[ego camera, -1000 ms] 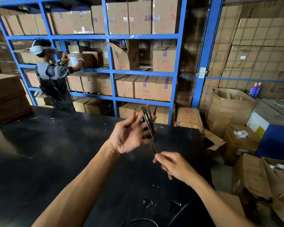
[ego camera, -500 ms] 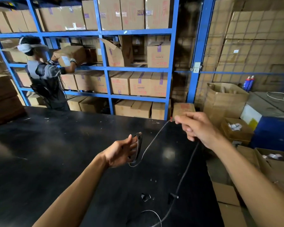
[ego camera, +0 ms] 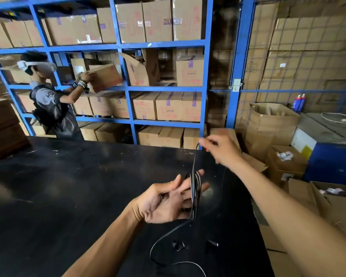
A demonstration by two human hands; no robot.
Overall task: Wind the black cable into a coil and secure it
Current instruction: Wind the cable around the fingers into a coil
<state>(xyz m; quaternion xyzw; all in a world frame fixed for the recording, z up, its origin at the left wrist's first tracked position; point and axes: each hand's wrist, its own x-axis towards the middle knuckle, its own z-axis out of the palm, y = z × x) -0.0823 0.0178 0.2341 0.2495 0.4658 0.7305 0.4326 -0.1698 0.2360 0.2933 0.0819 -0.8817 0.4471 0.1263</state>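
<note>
Left hand (ego camera: 168,202) wears black cable (ego camera: 195,194) loops; right hand (ego camera: 222,150) pinches strand.

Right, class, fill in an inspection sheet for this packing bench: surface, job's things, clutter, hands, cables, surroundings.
Surface: black table, mostly bare, dull shine.
Job's things: black cable, several loops wound around the left hand's fingers, one strand running up to the right hand, a loose tail curling on the table.
Clutter: two small dark pieces near the tail; what they are is unclear.
Hands: left hand open-palmed inside the loops; right hand pinching the strand, raised.
Cables: white cord on the far grey unit.
Surroundings: blue shelving with cartons; another person handling a box.
</note>
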